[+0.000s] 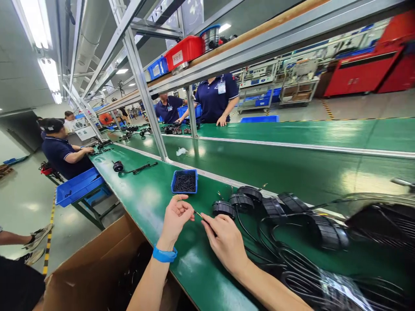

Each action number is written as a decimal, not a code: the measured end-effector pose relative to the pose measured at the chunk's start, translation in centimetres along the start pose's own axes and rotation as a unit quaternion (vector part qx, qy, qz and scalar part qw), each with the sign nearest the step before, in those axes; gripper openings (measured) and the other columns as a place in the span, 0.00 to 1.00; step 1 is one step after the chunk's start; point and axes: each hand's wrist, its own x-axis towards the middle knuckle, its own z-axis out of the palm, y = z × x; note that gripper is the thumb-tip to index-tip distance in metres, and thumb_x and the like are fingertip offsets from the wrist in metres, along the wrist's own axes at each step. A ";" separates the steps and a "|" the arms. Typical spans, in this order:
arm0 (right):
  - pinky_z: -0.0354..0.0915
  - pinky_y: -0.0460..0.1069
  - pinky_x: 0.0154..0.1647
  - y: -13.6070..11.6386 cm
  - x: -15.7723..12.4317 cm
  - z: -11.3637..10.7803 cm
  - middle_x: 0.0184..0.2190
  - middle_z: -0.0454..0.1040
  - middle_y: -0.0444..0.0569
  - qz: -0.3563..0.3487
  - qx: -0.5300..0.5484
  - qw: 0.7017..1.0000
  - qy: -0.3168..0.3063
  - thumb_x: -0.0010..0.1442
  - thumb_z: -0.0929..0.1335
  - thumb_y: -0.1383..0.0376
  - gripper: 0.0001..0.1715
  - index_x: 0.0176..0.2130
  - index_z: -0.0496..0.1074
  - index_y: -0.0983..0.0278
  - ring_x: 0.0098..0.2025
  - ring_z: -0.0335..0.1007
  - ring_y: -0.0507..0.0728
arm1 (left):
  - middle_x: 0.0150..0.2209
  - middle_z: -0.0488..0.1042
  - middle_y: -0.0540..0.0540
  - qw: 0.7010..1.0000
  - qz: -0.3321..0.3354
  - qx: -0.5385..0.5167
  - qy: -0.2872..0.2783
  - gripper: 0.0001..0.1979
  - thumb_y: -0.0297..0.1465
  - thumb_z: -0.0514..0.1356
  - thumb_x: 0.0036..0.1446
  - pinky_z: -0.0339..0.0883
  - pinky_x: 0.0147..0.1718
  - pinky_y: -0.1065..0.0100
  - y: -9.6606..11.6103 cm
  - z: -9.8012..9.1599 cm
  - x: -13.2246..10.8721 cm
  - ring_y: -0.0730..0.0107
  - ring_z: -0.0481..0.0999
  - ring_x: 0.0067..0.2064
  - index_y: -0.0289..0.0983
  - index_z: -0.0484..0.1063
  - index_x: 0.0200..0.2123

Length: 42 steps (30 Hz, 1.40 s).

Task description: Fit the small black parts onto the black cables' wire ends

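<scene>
Right hand (pixel 227 242) is pinching a thin wire (pixel 200 216) just above the tabletop (pixel 152 203), with the bare tip pointing at the left hand (pixel 177 216). That hand is half curled, fingertips just beside the tip; whether it is gripping anything cannot be told. Judgement: holding close to the tip is steadying it. Tray (pixel 184 181) is lying near. Bin (pixel 184 52) label is proving illegible.

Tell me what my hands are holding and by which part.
A thin wire with a yellowish tip. The left hand pinches the tip end in a fingertip grip; the right hand pinches the black part just behind it.
</scene>
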 end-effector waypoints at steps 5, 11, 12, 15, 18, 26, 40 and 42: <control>0.66 0.53 0.39 0.0 -0.2 0.2 0.27 0.76 0.48 0.015 0.020 1.000 -0.012 0.70 0.61 0.67 0.15 0.50 0.74 0.68 0.29 0.67 0.56 | 0.32 0.73 0.52 0.999 -0.018 0.026 -0.042 0.24 0.31 0.68 0.53 0.72 0.32 0.70 0.1 0.5 -0.3 0.75 0.74 0.29 0.36 0.62 0.50; 0.67 0.52 0.39 -0.1 -0.1 0.2 0.28 0.77 0.48 0.030 0.001 0.999 -0.045 0.70 0.60 0.67 0.18 0.56 0.69 0.68 0.31 0.69 0.56 | 0.31 0.72 0.53 0.998 -0.014 0.045 -0.052 0.24 0.31 0.68 0.54 0.71 0.32 0.71 -0.1 0.7 -0.3 0.75 0.73 0.30 0.37 0.63 0.50; 0.67 0.52 0.39 -0.1 0.0 0.2 0.28 0.77 0.48 0.033 -0.003 0.998 -0.054 0.70 0.60 0.68 0.19 0.57 0.67 0.68 0.31 0.70 0.57 | 0.31 0.72 0.53 0.998 -0.014 0.042 -0.050 0.24 0.31 0.68 0.53 0.71 0.33 0.71 -0.2 0.6 -0.2 0.75 0.73 0.31 0.37 0.63 0.51; 0.68 0.53 0.40 -0.2 0.2 0.2 0.30 0.77 0.49 0.037 -0.017 0.995 -0.087 0.68 0.62 0.69 0.24 0.62 0.62 0.69 0.33 0.71 0.58 | 0.31 0.72 0.52 0.998 -0.025 0.025 -0.048 0.26 0.31 0.70 0.51 0.72 0.34 0.71 -0.3 0.5 0.0 0.74 0.73 0.32 0.37 0.65 0.52; 0.69 0.55 0.38 -0.4 1.1 -0.4 0.32 0.78 0.51 0.042 -0.031 0.991 -0.125 0.65 0.65 0.70 0.28 0.63 0.60 0.69 0.34 0.73 0.60 | 0.32 0.74 0.49 0.997 -0.043 0.028 -0.051 0.20 0.33 0.71 0.48 0.71 0.33 0.71 -0.4 0.4 0.1 0.73 0.74 0.33 0.34 0.71 0.44; 0.68 0.51 0.50 -4.3 5.5 -10.1 0.47 0.76 0.49 -0.005 0.081 0.954 -0.288 0.57 0.75 0.65 0.25 0.53 0.70 0.62 0.48 0.73 0.58 | 0.30 0.72 0.51 0.999 -0.041 0.025 -0.006 0.25 0.35 0.72 0.47 0.69 0.32 0.70 -1.1 -0.2 1.1 0.74 0.73 0.29 0.35 0.70 0.47; 0.69 0.57 0.37 -8.3 -9.6 -2.1 0.26 0.80 0.57 -0.082 -0.073 0.878 -0.465 0.56 0.72 0.71 0.04 0.34 0.80 0.65 0.29 0.76 0.61 | 0.55 0.71 0.36 0.748 0.294 0.575 -0.156 0.28 0.40 0.65 0.58 0.74 0.41 0.57 -1.0 4.2 -5.3 0.51 0.78 0.47 0.42 0.66 0.60; 0.68 0.57 0.35 -8.4 -9.0 -2.5 0.25 0.79 0.57 -0.075 -0.075 0.884 -0.456 0.54 0.73 0.70 0.02 0.30 0.80 0.65 0.28 0.75 0.61 | 0.56 0.71 0.36 0.725 0.276 0.609 -0.166 0.28 0.40 0.65 0.58 0.74 0.41 0.56 -1.3 4.4 -5.0 0.50 0.78 0.46 0.42 0.65 0.61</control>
